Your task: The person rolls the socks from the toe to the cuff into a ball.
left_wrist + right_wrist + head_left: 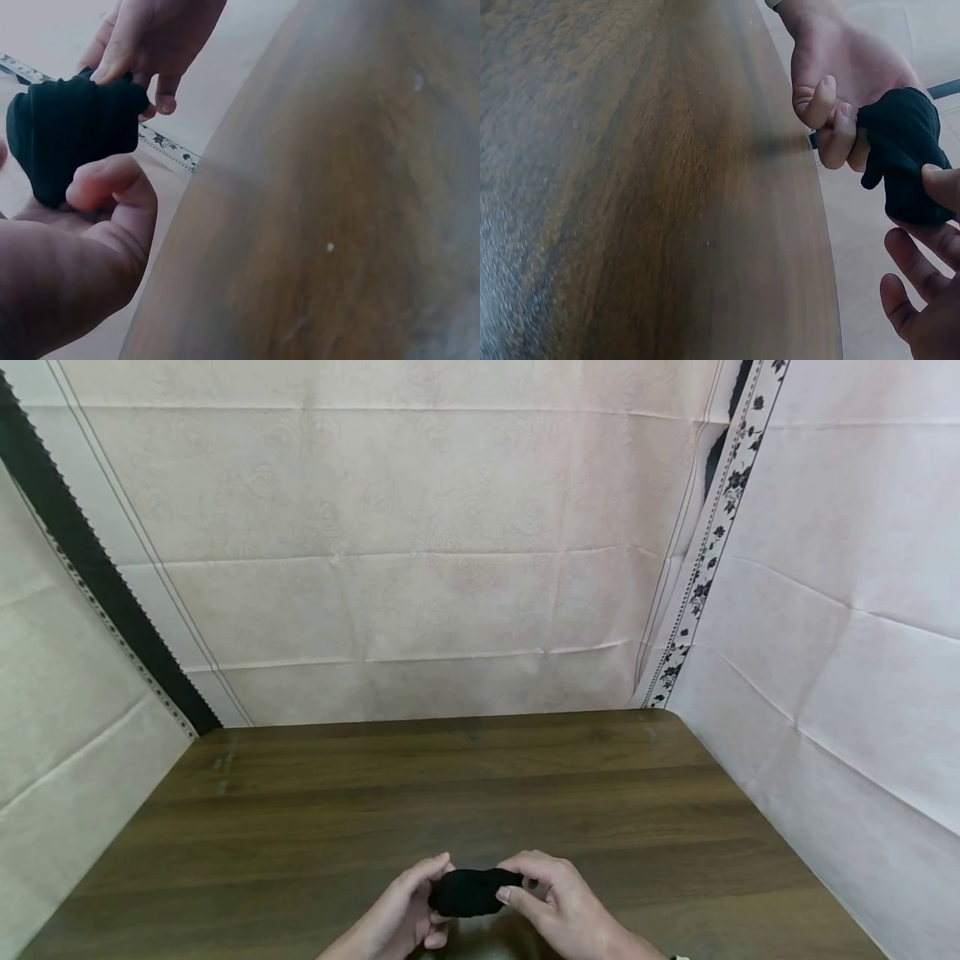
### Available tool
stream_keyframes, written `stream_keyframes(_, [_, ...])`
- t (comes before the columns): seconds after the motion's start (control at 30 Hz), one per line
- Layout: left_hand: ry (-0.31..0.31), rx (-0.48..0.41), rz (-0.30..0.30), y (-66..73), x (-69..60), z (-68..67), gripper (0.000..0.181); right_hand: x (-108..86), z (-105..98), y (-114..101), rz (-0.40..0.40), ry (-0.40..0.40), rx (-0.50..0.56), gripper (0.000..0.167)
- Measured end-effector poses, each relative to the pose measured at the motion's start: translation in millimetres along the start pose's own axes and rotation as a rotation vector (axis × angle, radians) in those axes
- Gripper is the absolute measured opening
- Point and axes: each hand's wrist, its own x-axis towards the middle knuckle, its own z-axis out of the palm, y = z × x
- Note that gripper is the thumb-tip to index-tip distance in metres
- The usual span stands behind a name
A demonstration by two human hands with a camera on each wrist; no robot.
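Observation:
A small bundle of soft black cloth (472, 893) is held between the two hands above the near part of the table; its exact kind cannot be told. My left hand (405, 910) grips its left end, with fingers curled in the left wrist view around the folded black fabric (71, 135). At the other end, my right hand (562, 902) pinches the cloth between thumb and fingers. The right wrist view shows the right thumb (941, 184) pressing on the fabric, while two other fingers stand away from it. A short loose part of the cloth hangs down there.
Beneath the hands lies a brown wood-grain table (420, 793) with a rounded far right corner. Pale cloth sheets (450, 527) hang behind it and at both sides. A floral border strip (701, 585) runs down at the right, and a dark band (97, 552) at the left.

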Motion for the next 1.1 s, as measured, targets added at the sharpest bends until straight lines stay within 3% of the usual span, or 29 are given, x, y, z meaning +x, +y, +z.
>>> stream_keyframes(0.17, [-0.152,-0.074,0.012,4.3,-1.7,-5.5,0.025,0.6,1,0,-0.034,-0.002,0.011,0.013])
stream_keyframes(0.3, [-0.210,-0.150,-0.011,2.9,-1.6,-7.2,0.030,0.9,2,0,-0.086,-0.031,0.037,0.015])
stream_keyframes(0.43, [-0.218,-0.149,-0.042,1.5,-0.9,-7.0,0.033,0.5,3,0,-0.105,-0.046,0.045,0.016])
stream_keyframes(0.57, [-0.134,-0.089,-0.063,1.0,0.4,-2.7,0.028,-0.7,4,2,-0.111,-0.026,0.018,0.017])
stream_keyframes(0.7, [0.011,-0.029,-0.044,-0.9,1.3,5.1,0.020,-2.3,5,5,-0.116,-0.004,-0.030,0.017])
stream_keyframes(0.83, [0.137,-0.010,-0.022,-2.6,1.6,11.0,0.013,-3.2,5,6,-0.059,0.018,-0.073,0.016])
stream_keyframes(0.93, [0.205,0.023,-0.017,-3.1,1.3,13.6,0.019,-2.9,4,5,-0.035,0.052,-0.123,0.015])
stream_keyframes(1.1, [0.282,0.153,-0.068,-4.0,-3.3,14.5,0.046,-1.9,4,4,-0.120,0.126,-0.283,0.019])
